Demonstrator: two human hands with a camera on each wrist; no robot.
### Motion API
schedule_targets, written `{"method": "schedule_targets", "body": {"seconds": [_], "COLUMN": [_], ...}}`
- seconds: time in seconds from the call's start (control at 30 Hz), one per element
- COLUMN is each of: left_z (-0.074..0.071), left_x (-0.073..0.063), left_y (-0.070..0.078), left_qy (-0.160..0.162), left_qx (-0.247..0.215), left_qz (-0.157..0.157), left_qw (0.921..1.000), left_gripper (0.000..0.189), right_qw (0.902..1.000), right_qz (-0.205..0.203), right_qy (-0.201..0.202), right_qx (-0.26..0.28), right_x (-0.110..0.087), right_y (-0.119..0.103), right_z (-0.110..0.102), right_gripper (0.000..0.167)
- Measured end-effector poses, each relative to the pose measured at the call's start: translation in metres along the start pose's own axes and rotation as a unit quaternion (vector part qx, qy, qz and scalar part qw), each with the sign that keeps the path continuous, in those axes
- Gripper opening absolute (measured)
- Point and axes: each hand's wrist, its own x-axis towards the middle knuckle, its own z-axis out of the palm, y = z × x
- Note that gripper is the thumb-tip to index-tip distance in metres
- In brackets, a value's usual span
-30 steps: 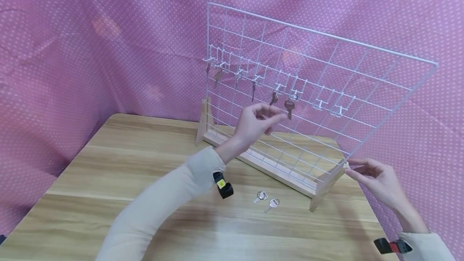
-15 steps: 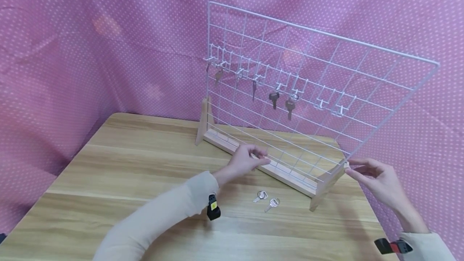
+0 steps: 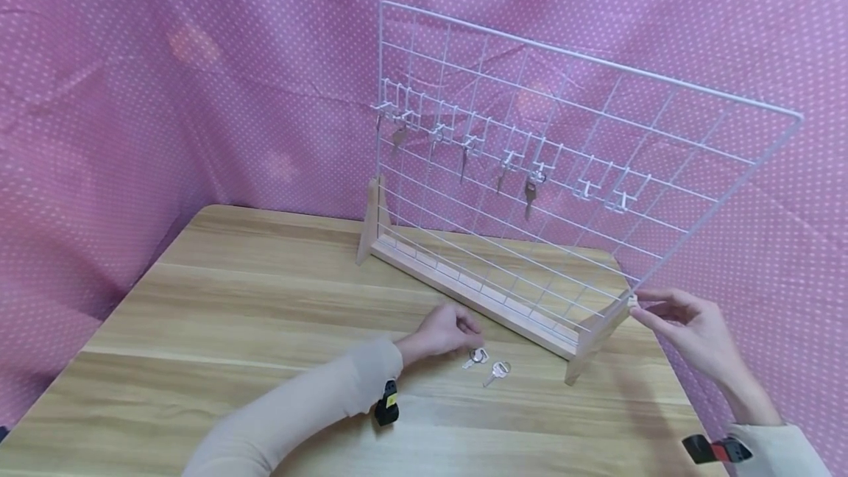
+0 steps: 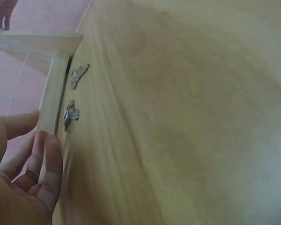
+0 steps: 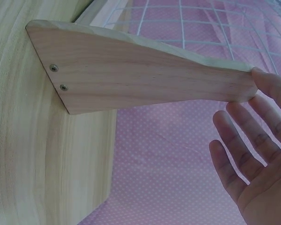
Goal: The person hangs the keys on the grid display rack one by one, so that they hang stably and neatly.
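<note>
My left hand [image 3: 445,330] is low over the table, its thumb and fingers apart and holding nothing. Just beyond its fingertips lies a silver key with a ring [image 3: 475,357]; a second key [image 3: 498,372] lies to its right. In the left wrist view, a gap shows between the fingers and the nearer key [image 4: 71,114]. My right hand [image 3: 689,326] pinches the top of the wooden side support [image 5: 145,70] of a key rack, thumb on one edge and fingers on the other. The rack's white wire grid [image 3: 596,116] leans back from its wooden base [image 3: 477,297].
Several keys, including one key [image 3: 531,193], hang from white hooks on the grid. Two hooks at the right, such as the end hook [image 3: 623,202], carry no key. The wooden table [image 3: 265,330] extends left and forward. Pink dotted cloth [image 3: 199,94] surrounds it.
My left hand has come down from the hanging keys to beside the loose keys on the table. The hanging keys have swung slightly. My right hand has stayed on the support.
</note>
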Motion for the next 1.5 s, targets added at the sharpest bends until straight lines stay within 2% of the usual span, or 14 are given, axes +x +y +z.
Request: {"method": "schedule_targets", "body": {"seconds": [0.23,0.43,0.67,0.97,1.17,1.4,1.5], "left_z": [0.0016,0.0022,0.0038,0.0052,0.006,0.0066,0.0059], "left_x": [-0.0072,-0.0083,-0.0062,-0.0036,-0.0044,-0.0055,-0.0049], "left_y": [-0.0009,-0.004,-0.0071,-0.0088,-0.0078,-0.006,-0.0067], "left_qy": [-0.02,-0.027,-0.028,-0.02,-0.017,-0.019,-0.02], "left_qx": [0.033,0.057,0.111,0.176,0.191,0.19,0.189], "left_qz": [-0.023,-0.015,0.01,0.052,0.051,0.036,0.043], "left_qw": [0.999,0.9979,0.9934,0.9828,0.9802,0.9808,0.9809], "left_gripper": [0.017,0.018,0.022,0.023,0.021,0.017,0.013], "right_qw": [1.0,0.9999,0.9998,0.9998,0.9998,0.9998,0.9998], "right_qz": [0.006,0.013,0.017,0.016,0.015,0.016,0.013], "right_qy": [-0.001,0.0,0.0,0.0,0.0,0.002,0.003], "right_qx": [-0.001,-0.002,0.005,0.009,0.01,0.011,0.011], "right_x": [0.0009,0.0007,0.0006,0.0001,0.0007,0.0008,0.0006], "right_y": [-0.0003,-0.0005,-0.0001,-0.0014,-0.0008,-0.0007,-0.0007], "right_z": [0.0004,0.0003,0.0015,0.0019,0.002,0.002,0.0023], "right_gripper": [0.035,0.036,0.036,0.035,0.034,0.034,0.034]}}
